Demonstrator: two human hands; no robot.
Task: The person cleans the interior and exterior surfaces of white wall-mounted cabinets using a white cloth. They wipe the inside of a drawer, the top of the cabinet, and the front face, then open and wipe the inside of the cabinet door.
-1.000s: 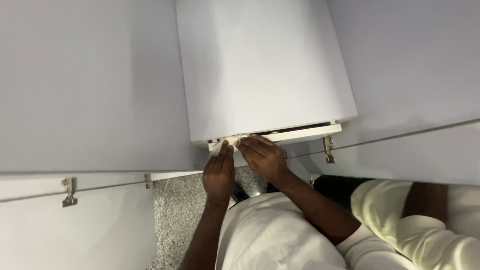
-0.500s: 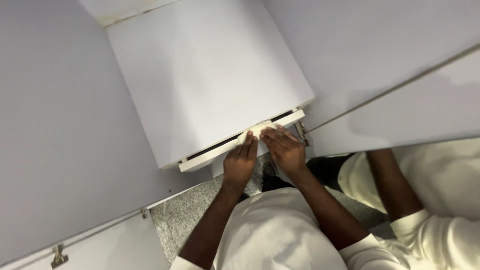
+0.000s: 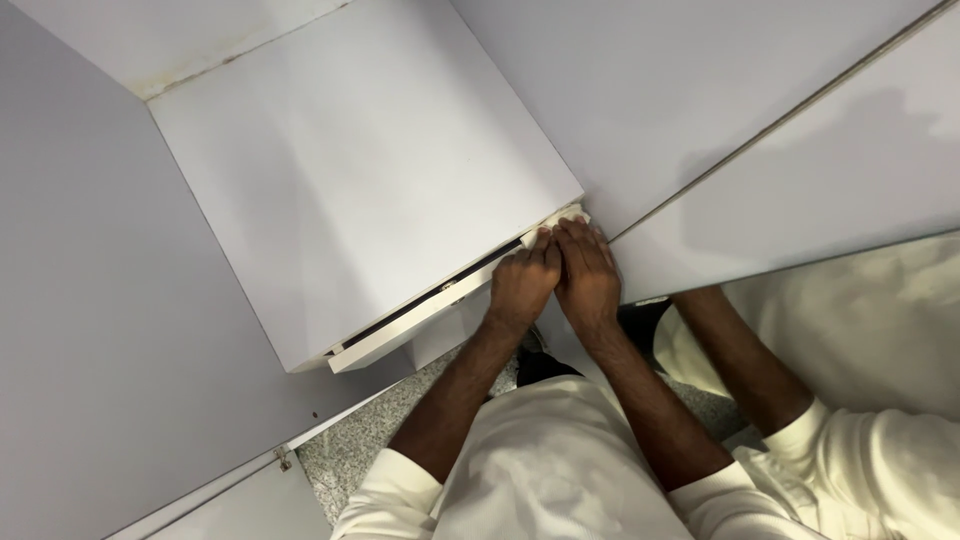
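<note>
Two bare hands press side by side on the front edge of a big white flat box-shaped cabinet [image 3: 360, 190]. The left hand [image 3: 520, 285] lies flat with its fingers close together and bent a little. Its fingertips [image 3: 545, 243] push on a small white folded cloth [image 3: 560, 222]. The right hand [image 3: 588, 275] lies just beside it, touching it, with fingers stretched long and flat over the same cloth. Neither hand is curled into a fist. Both press the cloth down more than they grab it, and I cannot tell if any finger wraps under it.

The cloth sits at the right corner of the cabinet's front edge, where the top panel meets a thin cream strip [image 3: 420, 310]. A dark narrow gap runs along that strip towards the left. Only a bit of the cloth peeks out past the fingertips.

Both arms come up from short cream-white sleeves [image 3: 385, 490]. The person's cream-white shirt [image 3: 540, 460] fills the bottom middle of the picture.

Plain pale grey walls [image 3: 90, 300] stand all around the cabinet. A shiny mirror panel [image 3: 860, 330] on the right shows another arm and sleeve, like a copy. A patch of speckled grey stone floor [image 3: 350, 440] shows near the bottom. A small metal clip [image 3: 286, 459] sits at the wall edge there.
</note>
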